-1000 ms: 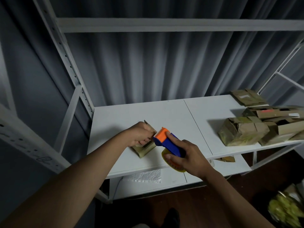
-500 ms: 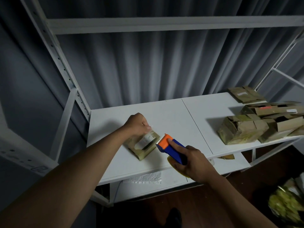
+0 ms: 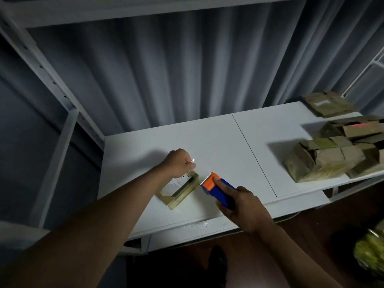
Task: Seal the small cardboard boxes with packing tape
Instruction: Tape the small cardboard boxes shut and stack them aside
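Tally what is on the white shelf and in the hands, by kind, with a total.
Box being taped, under the left hand: 1 small cardboard box
Tape dispenser, gripped by the right hand: 1
Separate flat box at the far right: 1
Heap of boxes at right: overlapping, count unclear
Total countable: 3

Matt cardboard box (image 3: 180, 190), glossy plastic tape dispenser (image 3: 216, 187), smooth white shelf (image 3: 218, 146).

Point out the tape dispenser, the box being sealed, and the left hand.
tape dispenser (image 3: 218, 189): head view, blue body behind the orange head.
box (image 3: 182, 191): head view, taped side face.
left hand (image 3: 178, 162): head view, back of the fist.
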